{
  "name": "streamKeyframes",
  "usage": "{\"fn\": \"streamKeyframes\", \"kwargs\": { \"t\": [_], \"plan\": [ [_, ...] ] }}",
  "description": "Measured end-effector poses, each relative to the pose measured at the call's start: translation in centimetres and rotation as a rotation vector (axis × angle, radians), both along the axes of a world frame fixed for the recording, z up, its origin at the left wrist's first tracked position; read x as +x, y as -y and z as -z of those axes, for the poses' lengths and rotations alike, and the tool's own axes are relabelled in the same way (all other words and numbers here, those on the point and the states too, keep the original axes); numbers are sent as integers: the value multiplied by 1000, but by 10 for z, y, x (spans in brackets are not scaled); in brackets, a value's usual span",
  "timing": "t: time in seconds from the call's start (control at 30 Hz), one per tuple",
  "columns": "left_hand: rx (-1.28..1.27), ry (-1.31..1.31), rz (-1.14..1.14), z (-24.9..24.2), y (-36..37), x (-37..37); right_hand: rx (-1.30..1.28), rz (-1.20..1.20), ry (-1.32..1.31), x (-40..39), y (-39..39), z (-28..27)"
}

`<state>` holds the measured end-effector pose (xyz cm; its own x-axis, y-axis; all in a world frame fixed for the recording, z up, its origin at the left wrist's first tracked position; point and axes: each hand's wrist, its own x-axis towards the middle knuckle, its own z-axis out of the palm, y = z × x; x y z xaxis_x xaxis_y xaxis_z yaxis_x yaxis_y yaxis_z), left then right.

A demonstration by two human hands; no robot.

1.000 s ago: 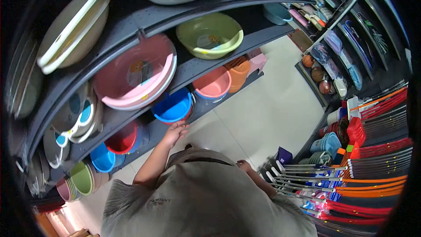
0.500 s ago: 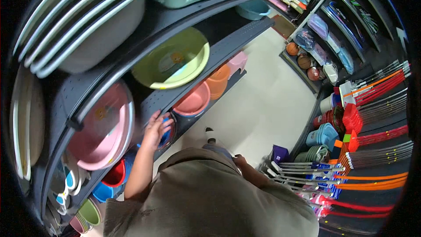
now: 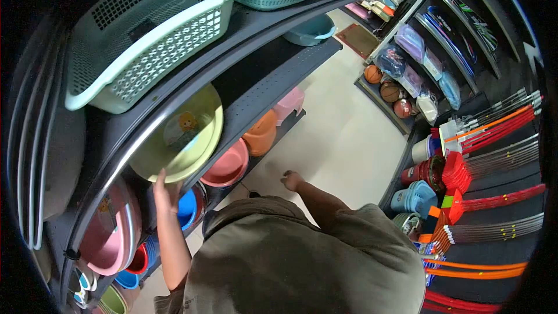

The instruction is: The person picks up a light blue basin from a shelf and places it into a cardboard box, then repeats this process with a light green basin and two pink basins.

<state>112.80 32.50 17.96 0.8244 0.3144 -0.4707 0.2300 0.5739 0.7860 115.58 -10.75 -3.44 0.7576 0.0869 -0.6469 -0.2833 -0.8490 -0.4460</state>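
Note:
My left hand (image 3: 166,197) is at the near rim of a yellow-green plastic basin (image 3: 204,146) on the middle shelf. One finger laps over the rim while the others are partly hidden below it. A small cartoon picture marks the basin's inside. Lower left of that hand stand pink basins (image 3: 103,244), and just to its right, on the lower level, is a blue basin (image 3: 186,208). Out over the pale floor, my right hand (image 3: 292,181) hangs with loosely bent fingers and nothing in it.
Mint-green perforated baskets (image 3: 168,46) fill the upper shelf. Pink (image 3: 226,166) and orange (image 3: 260,134) basins stand on the bottom level. Across the aisle are basketballs (image 3: 390,91), light-blue buckets (image 3: 414,196) and red-handled poles (image 3: 494,203).
My left hand has gone from open beside the shelf edge to the yellow-green basin's rim. My right hand has swung forward over the floor. The view has shifted along the shelves.

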Motion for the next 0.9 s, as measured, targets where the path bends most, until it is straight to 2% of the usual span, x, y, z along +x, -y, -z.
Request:
{"fn": "streamKeyframes", "kwargs": {
  "t": [0.07,0.13,0.3,0.33,0.4,0.5,0.57,0.7,0.73,0.8,0.83,0.9],
  "plan": [
    [-6,0,-5,-6,-1,-2,45,-59,20,10,-9,33],
    [-71,-23,-53,-13,4,-7,90,-118,40,19,-17,36],
    [-115,-78,-44,-12,8,-24,18,-170,-382,19,-30,16],
    [-92,-49,-43,-4,6,-31,18,-168,-392,13,-25,21],
    [-68,6,-109,-3,17,-40,-9,-253,-250,-1,-13,24],
    [-34,15,-164,-2,38,-57,-18,-205,-286,-4,5,22],
    [-35,-15,-180,-7,51,-67,-5,-265,-271,-15,23,59],
    [-96,-96,-195,-1,66,-86,-61,-384,-242,-18,32,42],
    [-121,-99,-162,-4,72,-89,-64,-387,-249,-33,39,93],
    [-142,-88,-99,-5,82,-95,89,-658,-194,-40,49,205],
    [-139,-94,-108,-5,86,-97,94,-666,-200,-45,51,165],
    [-193,-63,-45,-7,91,-98,129,-270,-387,-9,19,75]
  ]
}}
